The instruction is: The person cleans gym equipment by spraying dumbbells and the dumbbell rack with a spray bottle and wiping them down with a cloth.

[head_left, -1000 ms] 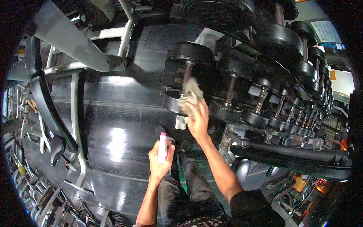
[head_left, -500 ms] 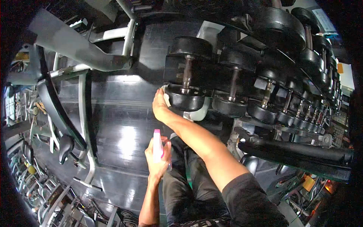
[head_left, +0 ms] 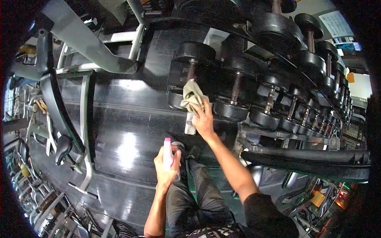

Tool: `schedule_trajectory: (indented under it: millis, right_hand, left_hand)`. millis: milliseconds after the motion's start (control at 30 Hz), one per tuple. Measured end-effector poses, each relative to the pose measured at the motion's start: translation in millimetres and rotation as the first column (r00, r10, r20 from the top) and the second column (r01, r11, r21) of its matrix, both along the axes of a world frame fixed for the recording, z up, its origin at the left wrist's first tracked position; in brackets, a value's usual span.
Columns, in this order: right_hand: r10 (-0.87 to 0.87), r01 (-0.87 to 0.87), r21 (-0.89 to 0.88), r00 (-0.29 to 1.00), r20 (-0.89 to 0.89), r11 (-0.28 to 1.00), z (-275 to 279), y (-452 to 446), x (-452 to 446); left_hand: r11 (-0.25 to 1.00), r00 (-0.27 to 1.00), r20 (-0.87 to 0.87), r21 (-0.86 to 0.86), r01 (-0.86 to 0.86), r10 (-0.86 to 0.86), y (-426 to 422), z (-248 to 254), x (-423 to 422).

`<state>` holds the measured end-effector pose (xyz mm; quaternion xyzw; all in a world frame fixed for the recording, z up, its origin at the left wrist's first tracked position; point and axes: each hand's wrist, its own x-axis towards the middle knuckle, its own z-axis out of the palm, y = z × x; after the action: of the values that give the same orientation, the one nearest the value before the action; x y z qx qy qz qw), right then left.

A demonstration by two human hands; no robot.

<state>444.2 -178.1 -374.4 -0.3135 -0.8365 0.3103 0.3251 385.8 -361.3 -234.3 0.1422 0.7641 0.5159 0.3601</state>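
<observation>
In my left hand (head_left: 166, 169) is a spray bottle (head_left: 168, 155) with a pink and white head, held upright over the floor with my fingers around it. My right hand (head_left: 203, 122) grips a pale, crumpled cloth (head_left: 192, 97). The cloth lies against the near end of the leftmost dumbbell (head_left: 174, 98) and covers part of that end and of its handle. Farther up, the dumbbell's other black end (head_left: 194, 52) shows. To the right of my right hand sits another dumbbell (head_left: 232, 109) on the rack.
More dumbbells (head_left: 265, 116) line the lower rack tier, and others (head_left: 311, 59) sit on the upper tier. A black padded bar (head_left: 305, 158) stands out at right. On the left is a machine with a grey frame (head_left: 85, 115) and black pad (head_left: 59, 107). Dark floor (head_left: 119, 146) lies between.
My right hand has moved with the cloth from the left side of the dumbbell's near end to its front and right side. The spray bottle stays about where it was.
</observation>
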Motion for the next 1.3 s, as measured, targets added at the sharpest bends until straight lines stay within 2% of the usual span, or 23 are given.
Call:
schedule_trajectory:
  millis: [33, 167, 233, 267, 333, 367, 400, 433, 467, 500, 567, 600, 633, 700, 733, 800, 833, 900, 1000, 1100, 1167, 1233, 1300]
  right_hand:
    - [-0.108, 0.106, -0.081, 0.994, -0.025, 0.991, -1, -9, -2]
    - [-0.367, 0.354, -0.12, 0.923, -0.113, 0.928, -24, -25, -7]
    - [-0.51, 0.468, -0.272, 0.854, -0.105, 0.841, -49, -28, -6]
    - [-0.513, 0.473, -0.273, 0.853, -0.098, 0.838, -61, -30, -3]
    - [-0.648, 0.517, -0.589, 0.761, -0.017, 0.622, -93, -38, 3]
    - [-0.636, 0.49, -0.66, 0.771, 0.025, 0.569, -112, -39, 7]
    - [-0.663, 0.392, -0.881, 0.738, 0.129, 0.265, -112, -47, 4]
    - [-0.655, 0.246, -0.965, 0.716, 0.241, -0.085, -121, -55, 6]
    - [-0.658, -0.006, -0.981, 0.743, 0.124, -0.192, -148, -61, 10]
    - [-0.682, -0.209, -0.885, 0.715, 0.152, -0.416, -168, -61, 15]
    - [-0.834, -0.481, -0.794, 0.548, 0.059, -0.372, -172, -57, -2]
    - [-0.868, -0.481, -0.811, 0.493, 0.064, -0.334, -145, -51, -20]
    - [-0.887, -0.425, -0.841, 0.442, 0.131, -0.336, -160, -45, -33]
    - [-0.974, -0.811, -0.564, 0.221, -0.049, -0.155, -155, -27, -51]
    - [-0.977, -0.81, -0.568, 0.209, -0.045, -0.147, -150, -29, -50]
    - [-0.937, -0.53, -0.784, 0.293, 0.189, -0.323, -136, -28, -45]
    - [-0.943, -0.531, -0.788, 0.278, 0.184, -0.311, -127, -30, -38]
    - [-0.967, -0.537, -0.824, 0.252, 0.047, -0.18, -100, -42, -17]
    - [-0.961, -0.54, -0.832, 0.273, -0.029, -0.128, -54, -61, 8]
    - [-0.925, -0.55, -0.833, 0.29, -0.247, 0.05, 13, -92, 5]
    - [-0.899, -0.456, -0.887, 0.415, -0.14, -0.073, 9, -108, 13]
    - [-0.857, -0.264, -0.91, 0.49, 0.16, -0.32, -19, -110, 6]
    - [-0.929, -0.504, -0.836, 0.371, 0.019, -0.218, -95, -112, 2]
  left_hand:
    - [1.0, 1.0, -0.002, -0.003, -0.001, 0.001, -1, 1, 4]
    - [0.999, 0.999, -0.004, 0.012, 0.05, -0.05, -8, 6, 16]
    - [0.997, 0.997, 0.008, 0.008, 0.071, -0.071, -7, 6, 20]
    - [0.997, 0.997, -0.029, 0.034, 0.073, -0.072, -8, 4, 22]
    - [0.997, 0.997, -0.003, 0.025, 0.073, -0.073, -11, 6, 23]
    - [0.998, 0.998, -0.002, 0.014, 0.068, -0.068, -15, 5, 22]
    - [0.996, 0.996, -0.007, 0.019, 0.085, -0.085, -18, 3, 20]
    - [0.994, 0.994, -0.011, 0.026, 0.108, -0.108, -20, 0, 18]
    - [0.995, 0.995, 0.005, 0.012, 0.102, -0.102, -23, -3, 16]
    - [0.994, 0.994, 0.008, -0.002, 0.11, -0.11, -27, -6, 13]
    - [0.984, 0.984, -0.029, 0.001, 0.177, -0.177, -35, -14, 4]
    - [0.984, 0.984, -0.007, -0.017, 0.175, -0.176, -39, -16, 0]
    - [0.983, 0.983, 0.0, -0.028, 0.183, -0.183, -43, -20, -5]
    - [0.98, 0.981, 0.053, -0.054, 0.191, -0.188, -51, -26, -18]
    - [0.977, 0.979, -0.009, -0.065, 0.202, -0.203, -52, -28, -24]
    - [0.979, 0.981, 0.042, -0.072, 0.192, -0.189, -52, -28, -37]
    - [0.978, 0.98, 0.071, -0.084, 0.19, -0.185, -52, -28, -43]
    - [0.975, 0.975, 0.066, -0.048, 0.216, -0.213, -47, -25, -53]
    - [0.963, 0.962, 0.049, -0.013, 0.268, -0.268, -42, -25, -62]
    - [0.959, 0.957, 0.057, -0.007, 0.285, -0.284, -40, -27, -68]
    - [0.96, 0.957, 0.079, 0.012, 0.278, -0.278, -39, -25, -69]
    - [0.944, 0.941, 0.085, -0.017, 0.329, -0.327, -40, -19, -71]
    - [0.934, 0.933, 0.056, -0.012, 0.357, -0.356, -46, -20, -72]
